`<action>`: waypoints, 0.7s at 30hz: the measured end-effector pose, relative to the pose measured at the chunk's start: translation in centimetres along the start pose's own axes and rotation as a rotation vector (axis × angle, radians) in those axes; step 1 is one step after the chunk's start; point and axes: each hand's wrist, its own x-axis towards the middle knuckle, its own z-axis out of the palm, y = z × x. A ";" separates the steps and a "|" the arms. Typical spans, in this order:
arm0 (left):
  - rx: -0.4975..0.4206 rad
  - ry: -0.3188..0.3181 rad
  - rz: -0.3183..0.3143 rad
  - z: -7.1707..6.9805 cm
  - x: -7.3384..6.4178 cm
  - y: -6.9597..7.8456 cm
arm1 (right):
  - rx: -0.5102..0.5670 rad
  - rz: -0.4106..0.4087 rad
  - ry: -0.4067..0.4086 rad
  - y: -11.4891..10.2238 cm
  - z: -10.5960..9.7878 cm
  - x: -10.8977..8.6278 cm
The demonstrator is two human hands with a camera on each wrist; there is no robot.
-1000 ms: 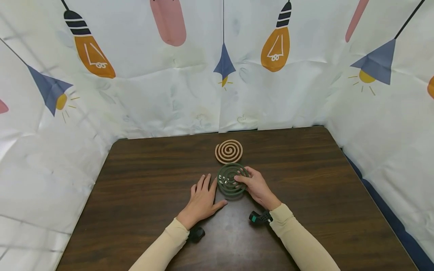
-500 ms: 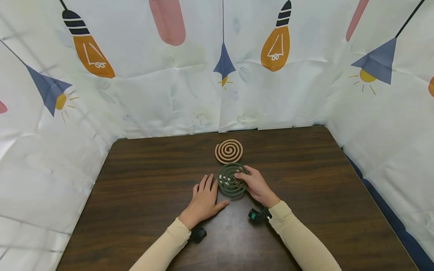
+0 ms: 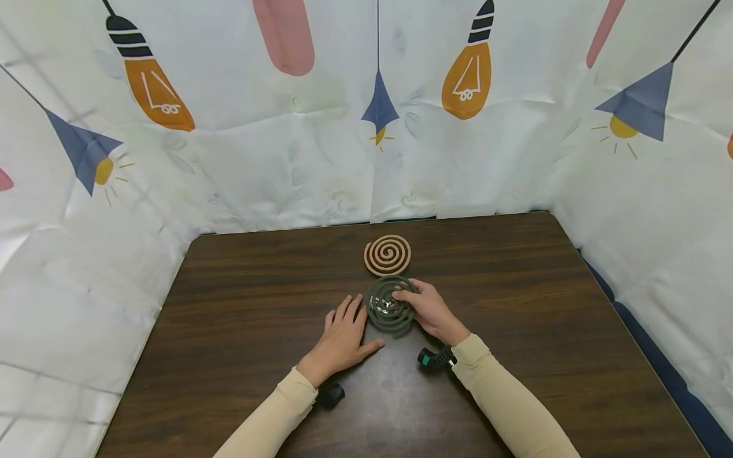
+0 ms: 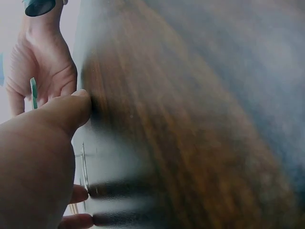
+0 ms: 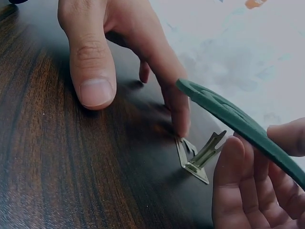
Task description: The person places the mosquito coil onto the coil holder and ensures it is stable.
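My right hand (image 3: 433, 312) pinches a green mosquito coil (image 3: 379, 318) between the thumb on top and curled fingers below. In the right wrist view the green coil (image 5: 224, 112) is tilted above a small metal coil stand (image 5: 195, 164), whose bent prong rises toward its underside. Flat on the table, my left hand (image 3: 342, 340) lies with fingers straight and spread. Its index fingertip (image 5: 180, 126) is right at the stand's base. From the head, bits of the stand show through the coil's gaps. The left wrist view shows the left thumb (image 4: 71, 112) close by, against the table.
Just beyond the green coil, a tan mosquito coil (image 3: 387, 256) lies flat on the dark wooden table (image 3: 258, 273). A white curtain (image 3: 321, 172) printed with lamps and bulbs hangs behind the table and along both sides.
The right hand and green coil have shifted very slightly left over the stand. The left hand edged right, then back left, staying on the table.
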 end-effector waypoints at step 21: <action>0.010 -0.033 0.043 0.0 -0.6 -0.5 | -0.079 0.011 -0.022 0.0 -0.1 1.0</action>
